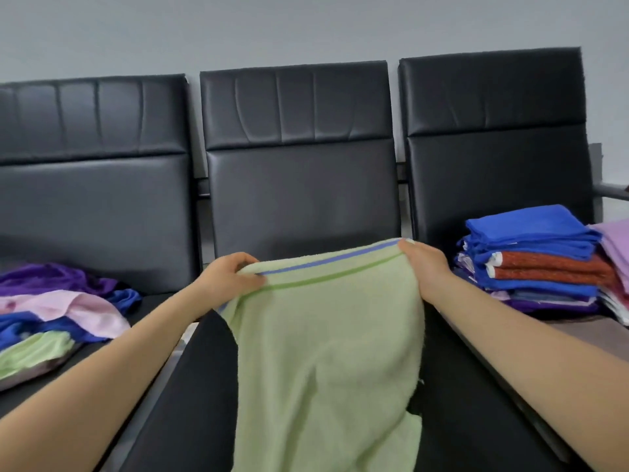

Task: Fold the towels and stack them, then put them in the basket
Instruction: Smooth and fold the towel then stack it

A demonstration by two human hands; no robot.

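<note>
Two hands' grip on top corners, green towel hanging below

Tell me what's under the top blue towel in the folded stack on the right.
Under the top blue towel lie more blue folds, then a red-orange towel, blue again, and purple at the bottom. How many towels there are in all cannot be counted; a lilac towel covers the stack's right side.

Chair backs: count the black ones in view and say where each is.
3. Left chair back behind the loose towel pile; middle chair back behind the green towel; right chair back behind the folded stack. More may lie outside the frame.
</note>
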